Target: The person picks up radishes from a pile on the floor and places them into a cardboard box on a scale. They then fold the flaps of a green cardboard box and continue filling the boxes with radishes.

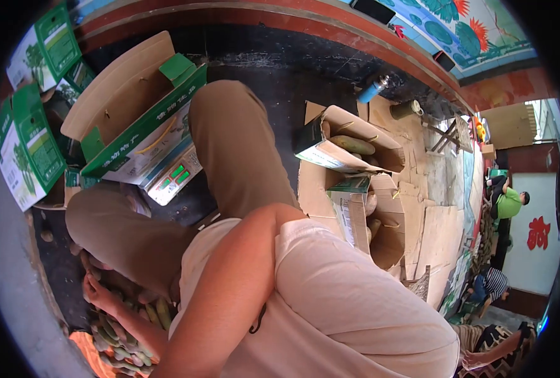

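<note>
My left hand [100, 295] is low at the left, beyond my left knee, above a pile of elongated green and brown vegetables [125, 343]. Its fingers are curled together, and a brownish vegetable [92, 261] lies right at the fingertips; whether they grip it is hard to see. My right forearm crosses in front of my body and runs out at the bottom, so the right hand is out of sight. Ahead of my knees, a large open green-and-white carton [144, 126] stands at a digital scale [176, 177] with lit green digits.
Flattened green cartons [31, 148] lie at far left. Two open cartons holding long vegetables [352, 145] stand right of my knee on cardboard sheets [434, 242]. Behind them are a blue bottle [373, 89] and a dark canister [406, 109]. Other people [510, 200] sit at far right.
</note>
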`<state>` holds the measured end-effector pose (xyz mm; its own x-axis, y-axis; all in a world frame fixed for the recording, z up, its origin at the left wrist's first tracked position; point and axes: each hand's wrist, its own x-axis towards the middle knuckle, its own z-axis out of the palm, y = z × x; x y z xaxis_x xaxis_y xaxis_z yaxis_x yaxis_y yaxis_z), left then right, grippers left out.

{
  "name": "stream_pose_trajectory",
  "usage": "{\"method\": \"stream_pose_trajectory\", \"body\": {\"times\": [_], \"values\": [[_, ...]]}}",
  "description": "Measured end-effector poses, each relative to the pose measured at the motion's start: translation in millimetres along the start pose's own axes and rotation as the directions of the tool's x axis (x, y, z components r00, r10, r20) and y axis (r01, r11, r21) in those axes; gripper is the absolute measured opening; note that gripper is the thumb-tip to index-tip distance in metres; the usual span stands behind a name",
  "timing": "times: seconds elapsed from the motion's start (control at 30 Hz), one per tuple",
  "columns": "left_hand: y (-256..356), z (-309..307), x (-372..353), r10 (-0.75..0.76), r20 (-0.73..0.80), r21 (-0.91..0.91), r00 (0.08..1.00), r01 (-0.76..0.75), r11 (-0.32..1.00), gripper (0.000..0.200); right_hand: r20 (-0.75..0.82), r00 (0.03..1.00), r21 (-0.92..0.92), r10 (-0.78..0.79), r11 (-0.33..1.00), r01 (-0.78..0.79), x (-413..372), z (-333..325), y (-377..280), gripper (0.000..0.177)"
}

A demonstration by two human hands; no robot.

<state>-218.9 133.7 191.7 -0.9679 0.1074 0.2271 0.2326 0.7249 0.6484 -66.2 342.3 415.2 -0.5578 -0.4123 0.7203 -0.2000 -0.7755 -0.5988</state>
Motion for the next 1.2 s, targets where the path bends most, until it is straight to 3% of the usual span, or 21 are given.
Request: {"method": "stream_pose_trajectory", "body": {"times": [0.2, 0.37, 0.53, 0.83, 0.97, 1.2], "values": [[35.3, 5.3, 18.3, 0.000, 0.009, 0.055, 1.000, 0.000, 0.998, 0.032, -0.001, 0.998, -0.069, -0.068, 0.995, 0.068, -4.7, -8.5, -7.7, 0.024], [18.0, 12.0, 25.6, 0.045, 0.037, 0.032, 0.998, -0.046, 0.998, 0.029, 0.011, 0.994, -0.094, -0.112, 0.989, 0.112, -4.2, -14.4, -5.9, 0.023], [21.3, 6.0, 18.1, -0.029, 0.031, 0.003, 0.999, 0.029, 1.000, 0.028, 0.048, 0.981, -0.112, -0.188, 0.975, 0.192, 3.6, -12.1, 6.3, 0.022], [48.8, -6.4, 20.5, -0.033, 0.018, 0.132, 0.999, 0.030, 0.991, 0.029, 0.053, 0.966, -0.127, -0.253, 0.958, 0.257, -3.3, -27.6, 11.4, 0.020], [47.9, -6.6, 30.7, 0.022, -0.064, 0.166, 0.998, -0.011, 0.986, 0.029, 0.032, 0.964, -0.146, -0.263, 0.953, 0.265, -12.2, -44.3, 4.7, 0.020], [116.5, 1.7, 50.1, 0.062, -0.244, 0.066, 0.968, -0.047, 0.997, 0.032, 0.007, 0.954, -0.180, -0.299, 0.938, 0.296, -28.3, -70.4, -16.8, 0.019]]}}
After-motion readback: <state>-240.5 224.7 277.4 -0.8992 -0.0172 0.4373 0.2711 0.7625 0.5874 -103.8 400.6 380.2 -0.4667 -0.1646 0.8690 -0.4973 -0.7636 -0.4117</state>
